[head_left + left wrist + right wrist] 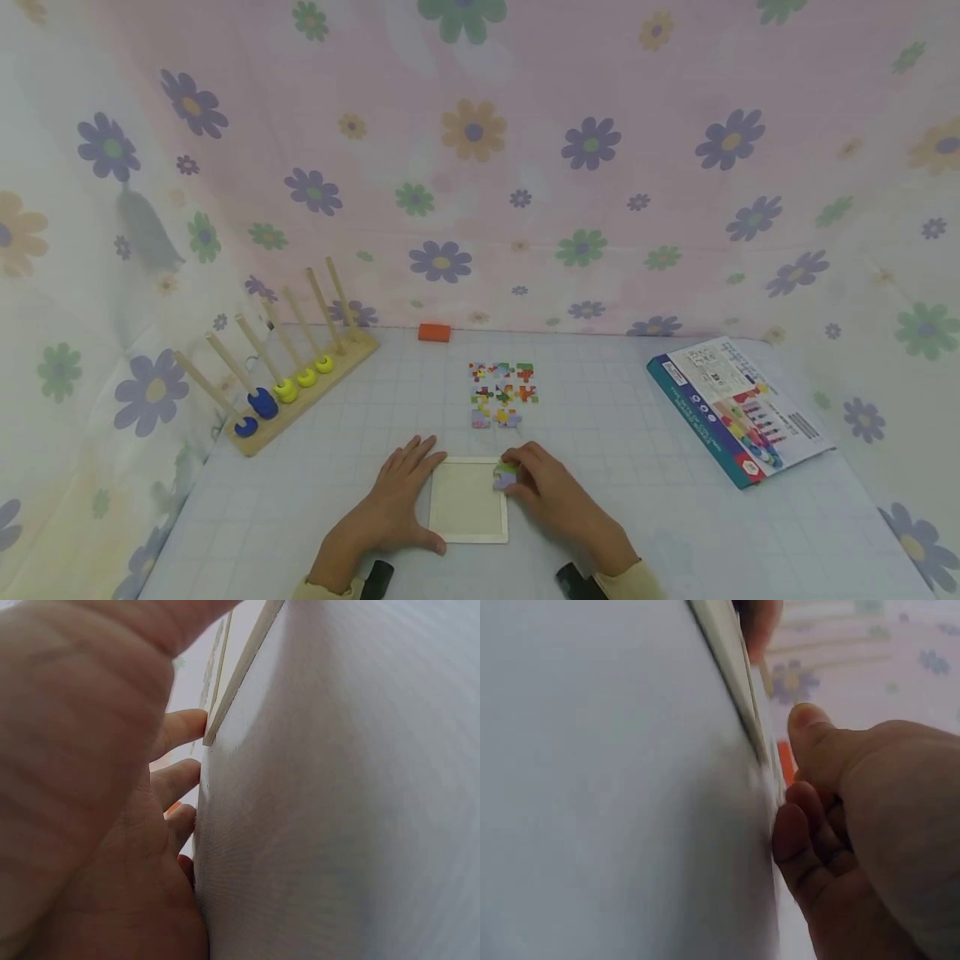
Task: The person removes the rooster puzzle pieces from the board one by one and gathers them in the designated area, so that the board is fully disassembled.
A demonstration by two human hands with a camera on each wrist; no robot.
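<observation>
A shallow wooden puzzle tray lies flat on the table, its bare inside facing up. My left hand rests along the tray's left side, fingers spread and straight. Its index fingertip touches the far left corner and its thumb lies at the near left corner. In the left wrist view a fingertip meets the tray's edge. Between thumb and fingers my right hand pinches a purple and green jigsaw piece over the tray's far right corner. Beyond the tray, several colourful jigsaw pieces lie in rows.
At the left stands a wooden peg rack with blue and yellow beads on its upright rods. An orange block sits by the back edge. A printed box lies at the right. Flowered cloth hangs behind the table.
</observation>
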